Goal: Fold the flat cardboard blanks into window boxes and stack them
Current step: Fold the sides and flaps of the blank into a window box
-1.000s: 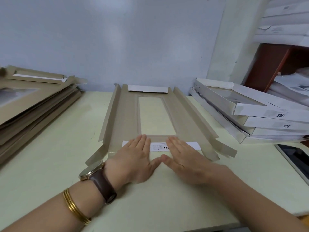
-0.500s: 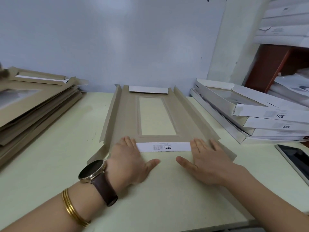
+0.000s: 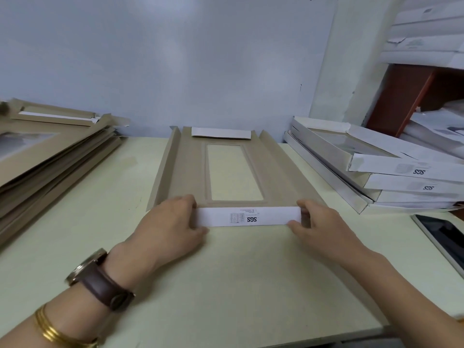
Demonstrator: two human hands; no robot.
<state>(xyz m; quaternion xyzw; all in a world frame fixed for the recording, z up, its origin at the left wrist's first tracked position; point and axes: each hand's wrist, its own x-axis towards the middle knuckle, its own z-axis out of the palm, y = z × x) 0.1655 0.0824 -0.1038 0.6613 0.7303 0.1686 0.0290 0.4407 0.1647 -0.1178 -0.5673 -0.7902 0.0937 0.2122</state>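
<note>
Nearest the bench's (image 3: pixel 238 272) front edge, the left forearm carries gold bangles (image 3: pixel 47 327) and a brown-strapped watch (image 3: pixel 100 280).

Further in, at the middle of the bench, both hands hold the near flap (image 3: pixel 248 216) of the cardboard blank (image 3: pixel 283 172). The left hand (image 3: pixel 168 222) grips the flap's left end, with its fingers curled over the top edge and its thumb in front. The right hand (image 3: pixel 324 222) pinches the right end, fingers behind and thumb at the lower front edge. The flap is white, printed "SGS", and runs crosswise between the two hands, with its printed face turned towards the person.

The rest of the blank lies beyond the hands, brown side up. Its long axis runs from the hands straight towards the bench's back edge. Its long side flaps are raised along both sides, and the window (image 3: pixel 234 172) is a tall rectangle along the same axis. At the far end, a second white flap (image 3: pixel 221 133) lies folded over, close to the wall.

A pile of flat blanks (image 3: pixel 50 156) sits along the left edge. A stack of folded boxes (image 3: pixel 371 177), white and angled, occupies the back right corner. A dark-screened tablet (image 3: pixel 444 237) lies at the right edge, nearer than the stack.
</note>
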